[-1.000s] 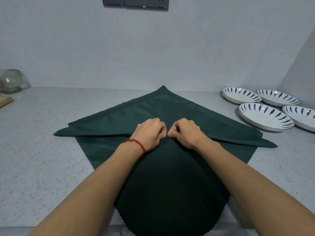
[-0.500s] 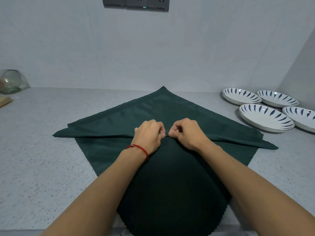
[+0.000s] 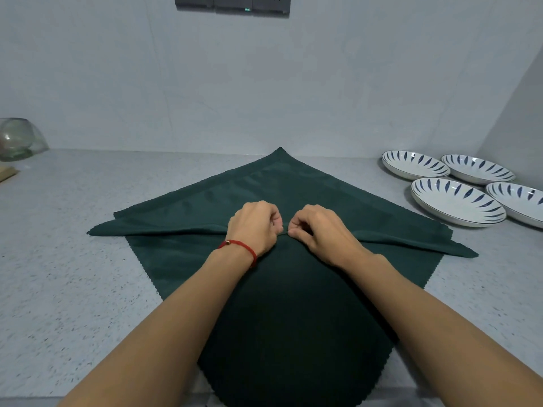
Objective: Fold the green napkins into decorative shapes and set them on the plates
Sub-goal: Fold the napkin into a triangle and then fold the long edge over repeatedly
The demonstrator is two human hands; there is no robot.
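Early fold step: your left hand [image 3: 255,227] and right hand [image 3: 318,230] pinch the green napkin [image 3: 282,304] fold edge mid-counter, plates [image 3: 457,201] far right. Next, probably pleat evenly.

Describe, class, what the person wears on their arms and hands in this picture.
Both forearms are bare, with no sleeves in view. The left hand has a thin red cord bracelet at the wrist, carrying one small golden bead. The right hand and its wrist wear nothing: no gloves, rings or watch show.
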